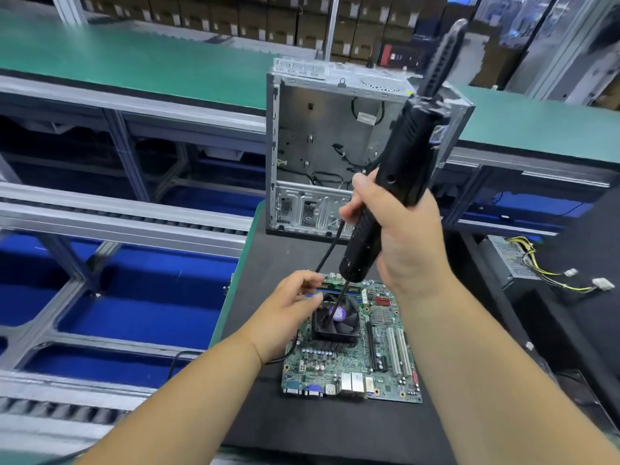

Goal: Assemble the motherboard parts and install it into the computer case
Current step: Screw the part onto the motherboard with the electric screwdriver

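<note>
A green motherboard (375,360) lies flat on the black mat (335,427). A black CPU cooler fan (345,325) with a purple centre label sits on its upper part. My right hand (402,236) grips a black electric screwdriver (399,169), held upright and tilted, with its thin bit reaching down to the fan's left side. My left hand (288,310) rests at the fan's left edge, fingers curled at the bit near the fan's corner. Behind the board stands the open, empty metal computer case (322,129) with loose black cables inside.
A power supply unit (510,260) with yellow and black wires lies at the right. A roller conveyor (117,216) and blue bins (134,297) run along the left. A green bench top (134,58) stretches behind the case. A black cable (188,359) trails off the mat's left edge.
</note>
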